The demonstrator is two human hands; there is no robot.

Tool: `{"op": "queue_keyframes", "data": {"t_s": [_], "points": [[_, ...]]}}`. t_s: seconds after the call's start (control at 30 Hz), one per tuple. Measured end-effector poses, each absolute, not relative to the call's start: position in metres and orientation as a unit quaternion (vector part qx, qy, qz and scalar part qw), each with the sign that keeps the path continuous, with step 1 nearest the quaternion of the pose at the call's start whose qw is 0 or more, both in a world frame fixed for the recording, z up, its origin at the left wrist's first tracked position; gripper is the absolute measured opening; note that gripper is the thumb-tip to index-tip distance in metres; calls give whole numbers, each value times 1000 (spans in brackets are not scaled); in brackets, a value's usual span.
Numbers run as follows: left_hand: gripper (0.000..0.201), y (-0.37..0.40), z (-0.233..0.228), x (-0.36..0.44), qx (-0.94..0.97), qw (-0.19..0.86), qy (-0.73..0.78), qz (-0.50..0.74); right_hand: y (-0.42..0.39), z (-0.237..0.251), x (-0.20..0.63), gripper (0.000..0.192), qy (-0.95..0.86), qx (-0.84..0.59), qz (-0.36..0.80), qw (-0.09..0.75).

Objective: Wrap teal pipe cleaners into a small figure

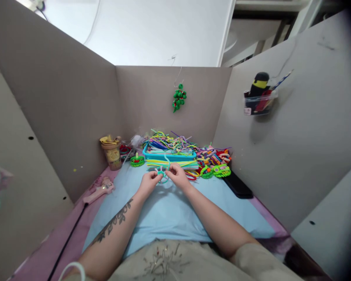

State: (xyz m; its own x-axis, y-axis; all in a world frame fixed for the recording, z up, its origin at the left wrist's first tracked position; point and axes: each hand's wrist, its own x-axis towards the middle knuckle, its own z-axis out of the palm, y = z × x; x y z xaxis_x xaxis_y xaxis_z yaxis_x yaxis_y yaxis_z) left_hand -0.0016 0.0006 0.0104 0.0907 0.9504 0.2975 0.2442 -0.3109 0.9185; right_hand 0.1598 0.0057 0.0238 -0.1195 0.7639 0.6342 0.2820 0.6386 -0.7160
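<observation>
My left hand and my right hand meet above a light blue mat, both pinching a teal pipe cleaner bent into a small loop, with one end sticking up between the fingers. Just beyond my hands lie yellow and green pipe cleaners in front of a blue tray heaped with many-coloured pipe cleaners. A tattoo runs along my left forearm.
A pink glue gun with a black cord lies at the left. A paper cup stands back left, finished green craft pieces right of the tray, a black phone beyond. Cardboard walls enclose the desk; a green ornament hangs on the back wall.
</observation>
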Motion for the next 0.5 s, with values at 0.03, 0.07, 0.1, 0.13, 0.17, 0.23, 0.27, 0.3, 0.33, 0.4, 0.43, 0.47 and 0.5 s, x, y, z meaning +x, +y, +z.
{"op": "queue_keyframes", "data": {"t_s": [0.03,0.07,0.1,0.13,0.17,0.23,0.27,0.3,0.33,0.4,0.43,0.47,0.5], "points": [[36,1,10,-2,642,364,462,492,6,24,160,5,-724,-357,222,547],[35,1,9,-2,642,367,460,492,7,23,161,3,-730,-350,224,542],[35,2,9,-3,644,368,457,492,7,23,161,2,-734,-347,226,539],[35,2,8,-3,647,369,454,490,8,22,162,3,-734,-347,228,538],[34,3,7,-4,652,370,449,486,9,22,162,3,-731,-350,230,539],[33,4,6,-5,661,378,438,477,12,20,163,5,-724,-357,239,540],[33,4,5,-5,665,385,432,473,14,19,164,6,-721,-359,246,539],[32,5,4,-5,666,393,426,469,16,17,165,6,-720,-360,254,537],[32,5,4,-6,667,400,421,466,17,16,166,7,-719,-360,263,533],[33,5,3,-6,670,412,413,460,20,14,167,9,-720,-362,280,521],[34,5,2,-6,671,415,411,456,21,13,168,10,-722,-363,286,514],[34,5,2,-6,674,416,409,453,22,13,169,12,-725,-364,292,507],[35,5,2,-6,676,416,409,450,22,12,169,14,-727,-365,295,501]]}}
